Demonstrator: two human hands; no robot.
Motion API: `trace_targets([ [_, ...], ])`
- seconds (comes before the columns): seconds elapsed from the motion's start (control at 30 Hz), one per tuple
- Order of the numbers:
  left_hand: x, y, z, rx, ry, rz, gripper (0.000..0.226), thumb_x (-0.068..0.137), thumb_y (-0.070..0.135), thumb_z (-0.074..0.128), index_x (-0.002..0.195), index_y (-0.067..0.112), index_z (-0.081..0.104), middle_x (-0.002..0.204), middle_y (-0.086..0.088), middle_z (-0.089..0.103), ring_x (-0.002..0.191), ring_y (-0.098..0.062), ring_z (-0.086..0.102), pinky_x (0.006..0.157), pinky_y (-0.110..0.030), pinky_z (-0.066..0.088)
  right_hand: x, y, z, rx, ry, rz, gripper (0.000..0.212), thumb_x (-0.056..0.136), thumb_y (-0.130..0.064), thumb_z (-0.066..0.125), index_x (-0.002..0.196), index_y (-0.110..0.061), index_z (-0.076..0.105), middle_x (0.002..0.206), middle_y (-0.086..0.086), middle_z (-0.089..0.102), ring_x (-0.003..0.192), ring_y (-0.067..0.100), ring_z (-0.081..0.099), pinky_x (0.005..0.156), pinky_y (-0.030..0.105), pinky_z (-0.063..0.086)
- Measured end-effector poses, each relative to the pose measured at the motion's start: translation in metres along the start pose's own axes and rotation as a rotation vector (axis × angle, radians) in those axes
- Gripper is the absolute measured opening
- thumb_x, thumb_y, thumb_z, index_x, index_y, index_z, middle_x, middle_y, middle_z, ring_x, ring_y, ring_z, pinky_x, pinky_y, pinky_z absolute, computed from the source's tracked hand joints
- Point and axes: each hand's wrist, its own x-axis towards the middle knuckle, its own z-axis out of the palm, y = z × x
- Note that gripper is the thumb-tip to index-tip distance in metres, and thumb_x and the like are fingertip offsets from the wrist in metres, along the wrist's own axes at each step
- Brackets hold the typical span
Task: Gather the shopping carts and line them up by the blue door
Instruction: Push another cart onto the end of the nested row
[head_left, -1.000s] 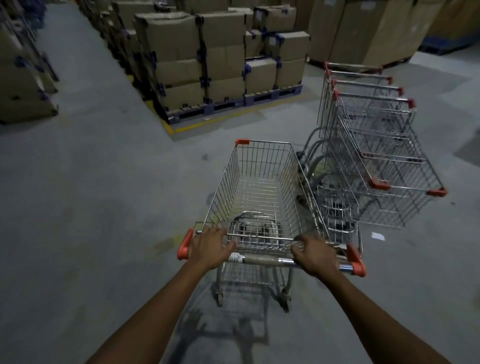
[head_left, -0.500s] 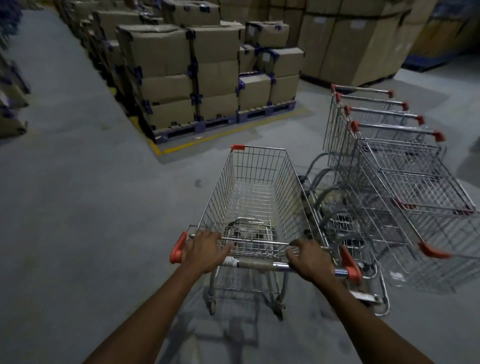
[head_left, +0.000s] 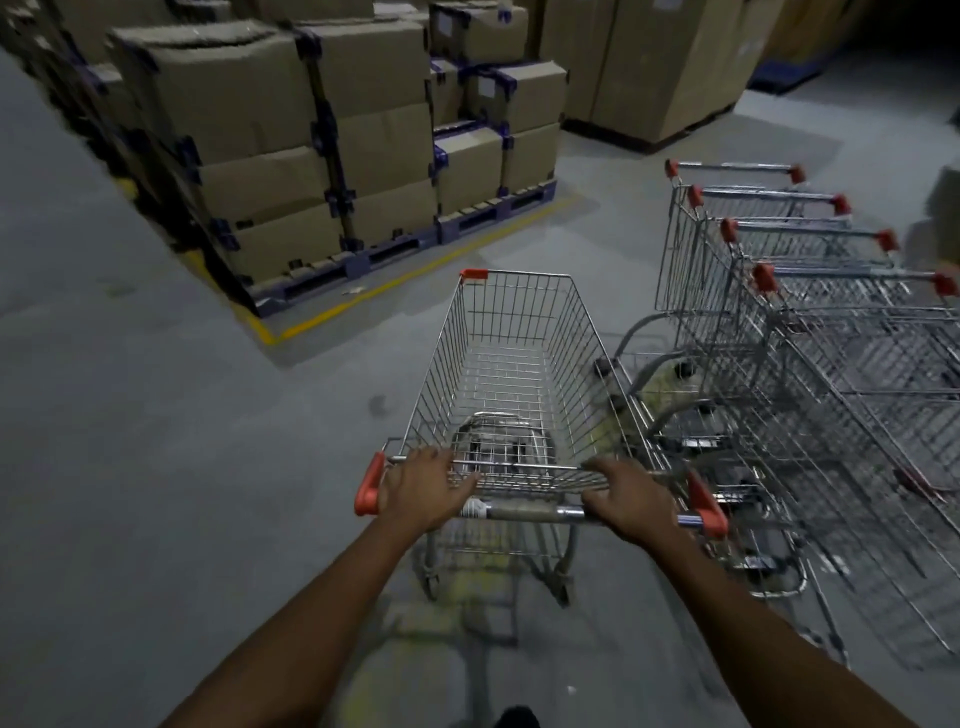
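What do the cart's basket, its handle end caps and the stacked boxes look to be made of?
Silver wire-grid cart basket: bright metal wire, likely plated steel, glinting. Orange handle end caps: matte moulded plastic, seemingly. Brown stacked boxes: dull cardboard, creased and dented.

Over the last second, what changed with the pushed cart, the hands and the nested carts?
The pushed cart has rolled forward, drawing alongside the nested row of carts on its right; the stacked boxes ahead look nearer. Nothing taken or let go: left hand and right hand keep their grip on the handle, and the row seems unmoved.
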Motion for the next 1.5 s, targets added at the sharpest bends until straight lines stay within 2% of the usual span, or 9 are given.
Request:
trace_targets([
  [0.23,0.172,-0.045,-0.041,-0.015,0.013,0.066,0.065,0.092,0.069,0.043,0.132,0.021,0.059,0.134,-0.003,0.06,0.123,-0.022,0.055,0.102,-0.044,0.037,0.164,-0.034,-0.005,-0.009,0.071,-0.045,0.082,0.076,-0.082,0.028,0.127,-0.03,0.064,0.129,-0.004,0.065,0.12,0.02,0.058,0.094,0.041,0.048],
  [0.4,0.301,-0.068,-0.073,-0.025,-0.039,0.115,0.075,0.088,0.075,0.039,0.137,0.021,0.056,0.14,-0.005,0.056,0.129,-0.025,0.051,0.104,-0.049,0.037,0.29,-0.056,-0.03,0.045,0.032,-0.066,0.097,0.071,-0.097,0.035,0.129,-0.024,0.065,0.132,-0.001,0.065,0.12,0.02,0.06,0.098,0.043,0.049],
  [0.57,0.412,-0.081,-0.098,-0.01,-0.058,0.139,0.087,0.08,0.085,0.03,0.134,0.023,0.057,0.137,-0.005,0.056,0.127,-0.024,0.051,0.102,-0.05,0.039,0.391,-0.084,-0.061,0.047,-0.031,-0.004,0.101,0.071,-0.091,0.041,0.142,-0.019,0.053,0.146,0.006,0.053,0.132,0.026,0.05,0.106,0.044,0.04],
  [0.8,0.561,-0.109,-0.118,0.02,-0.042,0.203,0.094,0.076,0.091,0.021,0.129,0.024,0.06,0.13,-0.002,0.06,0.121,-0.02,0.055,0.1,-0.048,0.044,0.528,-0.097,-0.068,-0.01,-0.039,0.083,0.093,0.078,-0.091,0.032,0.139,-0.024,0.054,0.142,0.005,0.055,0.131,0.026,0.047,0.105,0.047,0.042],
  [0.97,0.689,-0.124,-0.144,0.048,-0.031,0.295,0.091,0.077,0.089,0.024,0.127,0.023,0.061,0.127,-0.002,0.062,0.119,-0.021,0.055,0.095,-0.044,0.043,0.64,-0.108,-0.075,-0.003,0.037,0.162,0.108,0.07,-0.098,0.019,0.135,-0.022,0.058,0.137,0.004,0.061,0.127,0.027,0.052,0.102,0.051,0.045],
  [1.17,0.842,-0.13,-0.185,0.076,-0.089,0.395,0.076,0.089,0.08,0.038,0.135,0.022,0.058,0.135,-0.004,0.058,0.126,-0.023,0.052,0.103,-0.048,0.035,0.769,-0.13,-0.094,0.036,0.091,0.288,0.086,0.079,-0.083,0.036,0.133,-0.02,0.06,0.134,0.006,0.062,0.123,0.025,0.055,0.101,0.045,0.046],
  [1.3,0.934,-0.134,-0.209,0.089,-0.157,0.468,0.084,0.085,0.085,0.033,0.137,0.023,0.055,0.138,-0.005,0.055,0.133,-0.023,0.046,0.107,-0.051,0.03,0.842,-0.14,-0.103,0.043,0.079,0.394,0.076,0.082,-0.076,0.043,0.132,-0.022,0.06,0.132,0.008,0.062,0.122,0.027,0.053,0.099,0.041,0.045],
  [1.37,0.978,-0.135,-0.218,0.115,-0.175,0.514,0.09,0.08,0.088,0.026,0.136,0.023,0.056,0.137,-0.005,0.056,0.131,-0.022,0.047,0.105,-0.049,0.033,0.876,-0.142,-0.104,0.028,0.084,0.435,0.074,0.082,-0.075,0.042,0.132,-0.024,0.06,0.131,0.008,0.063,0.122,0.028,0.053,0.098,0.042,0.045],
  [1.5,1.071,-0.133,-0.226,0.116,-0.178,0.591,0.074,0.088,0.08,0.037,0.134,0.024,0.057,0.133,-0.001,0.058,0.128,-0.02,0.05,0.104,-0.049,0.034,0.945,-0.146,-0.112,0.026,0.105,0.519,0.076,0.078,-0.077,0.036,0.132,-0.028,0.058,0.131,0.005,0.062,0.124,0.028,0.05,0.097,0.045,0.047],
])
